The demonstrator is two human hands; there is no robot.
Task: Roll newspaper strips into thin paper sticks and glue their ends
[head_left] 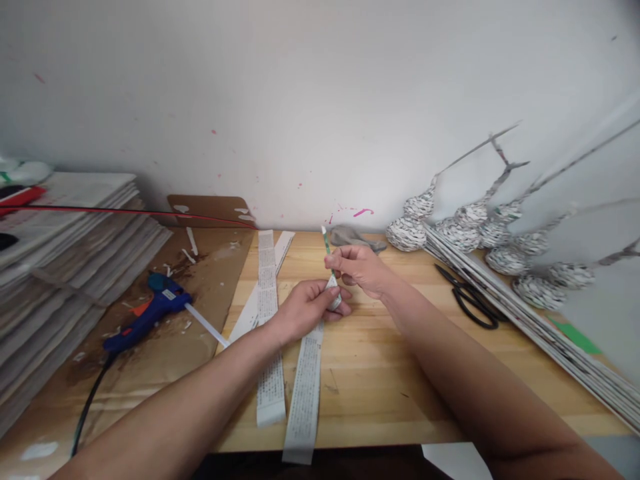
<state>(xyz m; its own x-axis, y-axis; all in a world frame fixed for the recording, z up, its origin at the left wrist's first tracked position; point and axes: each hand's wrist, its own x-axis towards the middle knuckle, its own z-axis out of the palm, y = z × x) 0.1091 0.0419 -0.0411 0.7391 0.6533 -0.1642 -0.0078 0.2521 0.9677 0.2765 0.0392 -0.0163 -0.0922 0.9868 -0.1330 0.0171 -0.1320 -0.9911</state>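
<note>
A long printed newspaper strip (304,393) runs from under my left hand (313,307) down over the table's front edge. My left hand is closed on the strip's folded upper part, thumb on top. Out of that fold rises a thin rolled paper stick (327,241), green with a white tip. My right hand (361,268) pinches this stick between thumb and fingers just above my left hand. Left of my hands lies another newspaper strip (267,287), crossing further paper strips (245,317).
A blue glue gun (150,313) rests on cardboard (210,280) at left, beside stacked newspapers (85,267). At right are black scissors (473,297), a bundle of paper rods (520,327) and several woven paper gourds (407,233). A grey cloth (350,236) lies by the wall.
</note>
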